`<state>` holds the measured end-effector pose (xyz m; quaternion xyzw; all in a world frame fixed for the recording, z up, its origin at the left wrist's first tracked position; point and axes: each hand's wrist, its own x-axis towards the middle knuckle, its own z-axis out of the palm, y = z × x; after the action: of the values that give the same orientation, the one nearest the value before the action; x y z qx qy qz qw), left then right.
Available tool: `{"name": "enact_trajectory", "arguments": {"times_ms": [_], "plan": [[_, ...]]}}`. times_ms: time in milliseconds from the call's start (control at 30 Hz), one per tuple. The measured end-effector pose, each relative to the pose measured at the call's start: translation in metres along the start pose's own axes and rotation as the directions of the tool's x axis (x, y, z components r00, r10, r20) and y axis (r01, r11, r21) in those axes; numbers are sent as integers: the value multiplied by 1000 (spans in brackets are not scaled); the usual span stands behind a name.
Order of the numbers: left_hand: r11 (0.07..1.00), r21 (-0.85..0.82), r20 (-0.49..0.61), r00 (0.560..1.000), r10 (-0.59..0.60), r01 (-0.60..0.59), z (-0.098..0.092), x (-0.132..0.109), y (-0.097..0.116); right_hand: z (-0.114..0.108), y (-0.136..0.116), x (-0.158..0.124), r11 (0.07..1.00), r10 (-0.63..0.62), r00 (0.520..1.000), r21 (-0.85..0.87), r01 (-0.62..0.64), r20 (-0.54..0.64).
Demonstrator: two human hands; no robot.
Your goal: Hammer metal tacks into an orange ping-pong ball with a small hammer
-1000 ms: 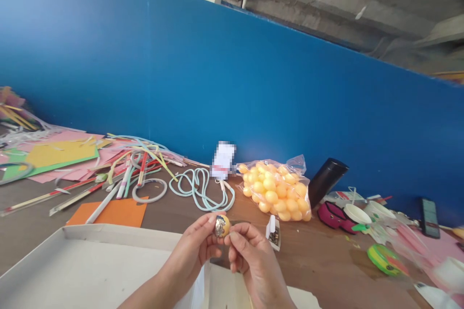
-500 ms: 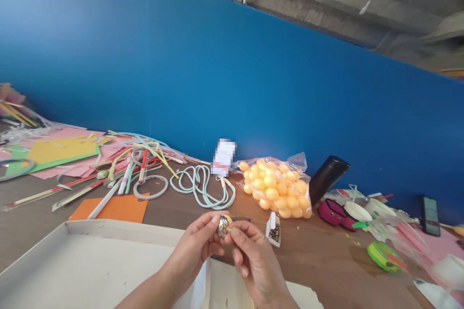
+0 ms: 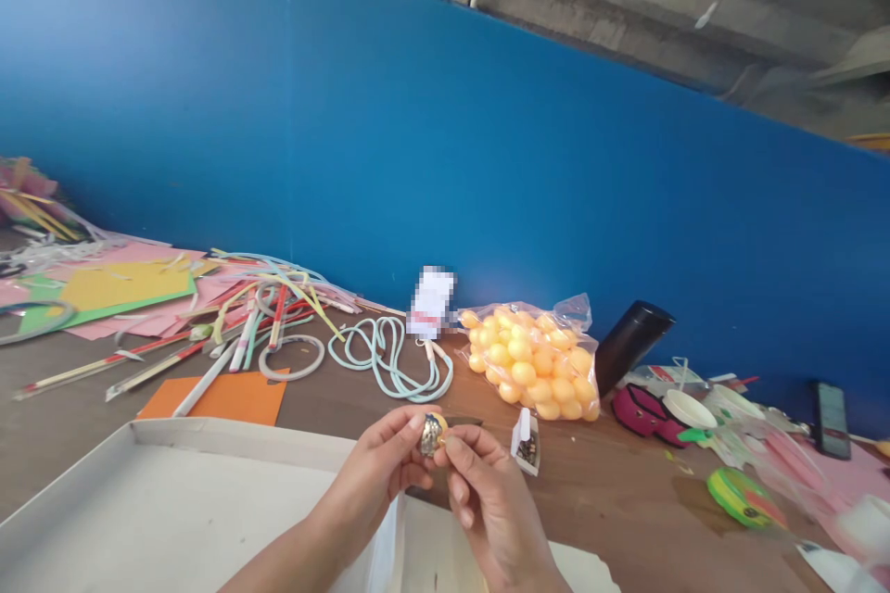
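Between my two hands is a small ball point(image 3: 432, 435), partly orange and partly covered with silvery metallic pieces. My left hand point(image 3: 381, 473) pinches it from the left with thumb and fingers. From the right, the thumb and index finger of my right hand point(image 3: 482, 486) are pressed together at the ball's edge; whatever is between them is too small to make out. A small open white box point(image 3: 527, 441) of dark metallic bits stands just right of my right hand. Behind it lies a clear bag of orange balls point(image 3: 535, 361).
A shallow white tray point(image 3: 229, 491) fills the lower left. Behind are a lanyard with a badge point(image 3: 393, 361), orange paper point(image 3: 236, 398), coloured strips and tape rings. On the right are a black bottle point(image 3: 634, 343), a magenta pouch point(image 3: 646, 414), a green tape roll point(image 3: 741, 496) and a phone point(image 3: 832, 420).
The view has shifted very slightly. The ball has turned a little between my fingers; both hands stay in nearly the same place.
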<state>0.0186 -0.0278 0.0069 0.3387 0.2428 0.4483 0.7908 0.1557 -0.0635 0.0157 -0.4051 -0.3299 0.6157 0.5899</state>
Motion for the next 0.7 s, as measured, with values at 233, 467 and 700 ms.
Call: {"name": "enact_trajectory", "arguments": {"times_ms": [233, 467, 700], "plan": [[1000, -3, 8, 1000, 2, -2, 0, 1, 0, 1, 1, 1, 1000, -12, 1000, -1, 12, 8], [1000, -16, 27, 1000, -2, 2, -1, -1, -1, 2, 1, -1, 999, 0, 1000, 36, -1, 18], [1000, -11, 42, 999, 6, -5, 0, -1, -1, 0, 1, 0, 998, 2, 1000, 63, -4, 27]]}}
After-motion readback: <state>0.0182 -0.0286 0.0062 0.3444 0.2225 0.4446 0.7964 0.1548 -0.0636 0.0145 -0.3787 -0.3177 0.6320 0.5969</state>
